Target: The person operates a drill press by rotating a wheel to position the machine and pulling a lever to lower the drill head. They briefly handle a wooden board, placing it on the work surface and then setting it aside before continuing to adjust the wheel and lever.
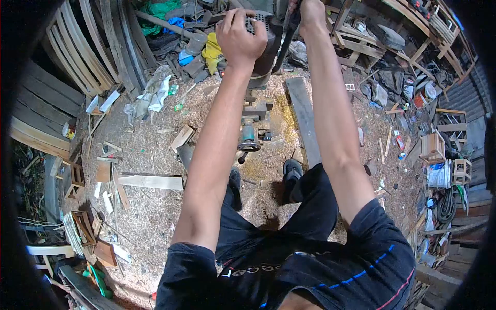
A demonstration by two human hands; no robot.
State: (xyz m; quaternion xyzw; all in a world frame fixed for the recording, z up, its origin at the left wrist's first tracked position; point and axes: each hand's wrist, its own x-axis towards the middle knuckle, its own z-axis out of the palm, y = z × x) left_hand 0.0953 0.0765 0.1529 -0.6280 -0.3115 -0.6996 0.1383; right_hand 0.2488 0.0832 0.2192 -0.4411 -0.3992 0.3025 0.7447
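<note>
My left hand (242, 39) is at the top middle, on or just in front of a dark machine housing with a perforated panel (260, 20). Its fingers are apart and bent, with the thumb out to the right; nothing shows inside them. Up at the top edge my right hand (311, 14) is partly cut off. Its fingers look curled beside a dark upright part (287, 39), and what they hold is hidden. Below the housing runs a metal machine with a green body (248, 133) and a handwheel (250, 147).
Wood shavings cover the floor (150, 217) around my feet. A grey plank (304, 119) lies right of the machine, a pale board (150, 182) to the left. Long boards (77, 46) lean at upper left. Small wooden frames (433, 147) and clutter line the right side.
</note>
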